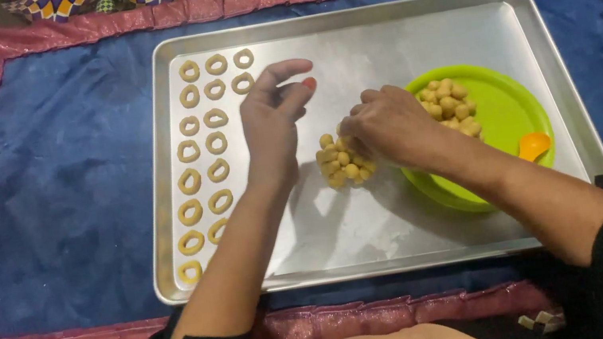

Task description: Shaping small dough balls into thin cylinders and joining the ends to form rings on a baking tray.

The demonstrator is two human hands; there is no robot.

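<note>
Right grip (379,126) pinched onto dough balls (341,165) – pile beneath; left grip (273,117) open, empty.

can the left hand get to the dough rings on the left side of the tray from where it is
Probably yes. The left hand hovers over the metal tray, just right of the dough rings, with only bare tray between them. The right hand is off at the dough balls.
</note>
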